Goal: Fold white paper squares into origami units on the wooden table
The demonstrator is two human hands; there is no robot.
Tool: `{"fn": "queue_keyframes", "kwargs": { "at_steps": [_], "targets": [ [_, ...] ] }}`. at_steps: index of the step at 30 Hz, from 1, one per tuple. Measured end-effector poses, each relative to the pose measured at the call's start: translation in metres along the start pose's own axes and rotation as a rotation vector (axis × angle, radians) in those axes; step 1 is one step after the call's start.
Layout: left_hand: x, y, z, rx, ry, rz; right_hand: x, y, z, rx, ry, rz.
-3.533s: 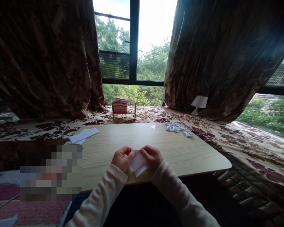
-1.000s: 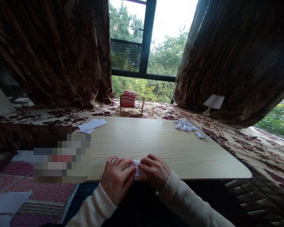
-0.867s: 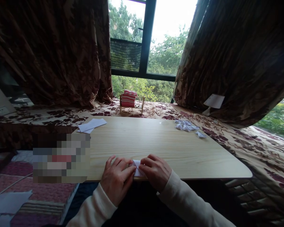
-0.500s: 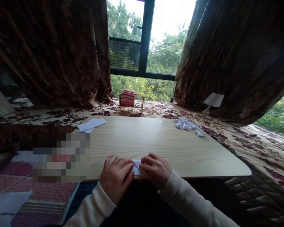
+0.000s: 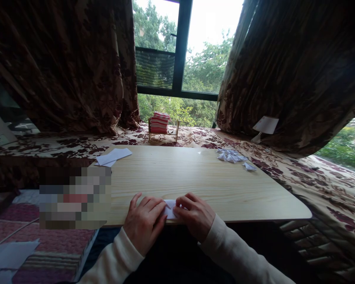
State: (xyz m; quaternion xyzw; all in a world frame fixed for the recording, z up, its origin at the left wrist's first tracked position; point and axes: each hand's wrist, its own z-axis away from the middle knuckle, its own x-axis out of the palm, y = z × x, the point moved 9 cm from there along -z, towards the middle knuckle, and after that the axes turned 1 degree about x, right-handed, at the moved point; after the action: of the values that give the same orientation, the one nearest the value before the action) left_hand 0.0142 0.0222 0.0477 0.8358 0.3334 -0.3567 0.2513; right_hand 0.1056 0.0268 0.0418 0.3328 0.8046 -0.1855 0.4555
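Observation:
A small folded piece of white paper (image 5: 169, 209) lies at the near edge of the pale wooden table (image 5: 177, 173). My left hand (image 5: 144, 219) holds its left end, thumb and fingers closed there and pressing it against the tabletop. On the other side, my right hand (image 5: 194, 215) pinches the paper's right end with bent fingers. A crease shows on the strip between both hands; the ends are covered by my fingers.
Several small folded paper pieces (image 5: 230, 155) lie at the table's far right, with one more (image 5: 249, 167) beside them. Flat white sheets (image 5: 114, 157) rest at the far left. Beyond the table are a small rack of striped cloths (image 5: 159, 123) and a white lamp (image 5: 265, 125).
Both hands stay on the paper in nearly the same place. The right fingers have shifted slightly on it, and the view has moved a little.

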Motion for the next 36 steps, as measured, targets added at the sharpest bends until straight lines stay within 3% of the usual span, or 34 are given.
{"fn": "queue_keyframes", "kwargs": {
  "at_steps": [14, 20, 26, 36],
  "targets": [
    [0.000, 0.002, -0.002, 0.036, -0.038, -0.017, 0.001, 0.015, 0.001, 0.174, -0.041, -0.213],
    [0.000, 0.003, -0.003, 0.039, -0.029, -0.039, 0.004, 0.008, 0.001, 0.164, -0.080, -0.097],
    [0.003, 0.016, -0.005, 0.178, 0.026, -0.056, 0.006, 0.004, 0.005, 0.178, -0.122, -0.026],
    [0.003, 0.008, -0.002, 0.175, 0.021, 0.007, 0.001, 0.005, 0.005, 0.157, -0.115, -0.059]
  ]
}}
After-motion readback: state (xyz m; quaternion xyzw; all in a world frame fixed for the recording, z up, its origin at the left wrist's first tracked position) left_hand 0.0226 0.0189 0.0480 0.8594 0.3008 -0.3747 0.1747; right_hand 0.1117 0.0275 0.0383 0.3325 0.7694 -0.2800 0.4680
